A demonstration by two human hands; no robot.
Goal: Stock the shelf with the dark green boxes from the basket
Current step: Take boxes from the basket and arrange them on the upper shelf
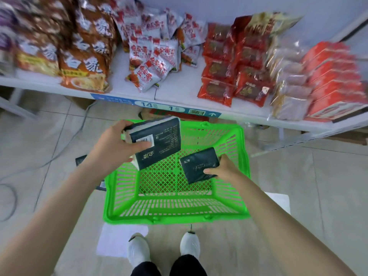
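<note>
A bright green plastic basket stands on the tiled floor below the white shelf. Above its far left corner my left hand grips a dark green box, barcode side up and tilted. My right hand holds a second, smaller dark green box over the right side of the basket. The basket's mesh bottom shows bare. Another dark box lies on the floor left of the basket, mostly hidden by my left forearm.
The shelf carries brown noodle bags at left, white-red snack packets in the middle, red packs and orange-red boxes at right. Grey cables trail on the floor at left. White sheets and my shoes are near.
</note>
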